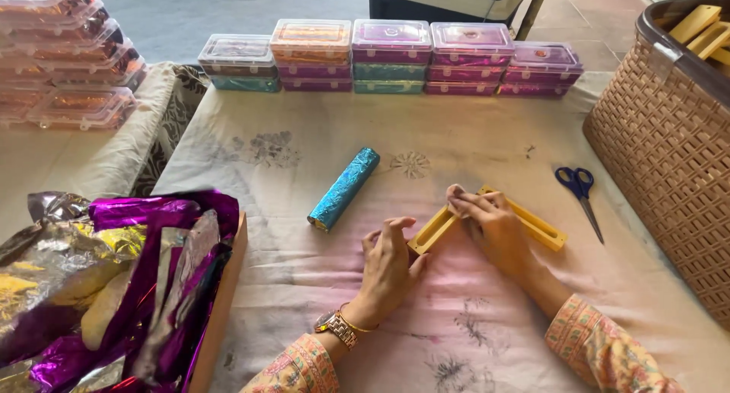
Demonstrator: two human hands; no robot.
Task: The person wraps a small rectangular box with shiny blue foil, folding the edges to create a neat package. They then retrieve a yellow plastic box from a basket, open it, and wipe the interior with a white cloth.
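2 hands meet over a yellow wooden mould (487,219), a long slotted frame lying flat on the cloth-covered worktop (487,142). Just left of the mould lies a roll wrapped in blue foil (344,188), apart from it; to the mould's right lie blue-handled scissors (581,194), and farther right a brown woven basket (669,157) holding more yellow pieces. Beyond the mould, at the worktop's far edge, stands a row of stacked clear-lidded boxes (390,56); another stack (68,50) sits far left. Well left of the mould, a tray (220,302) heaped with purple, silver and gold foil sheets (129,279). Nothing lies between hands and mould. The left hand (389,267) touches the mould's near-left end, fingers spread and loosely curled. The right hand (494,225) rests across the mould's middle, fingers bent and pressing down on it.
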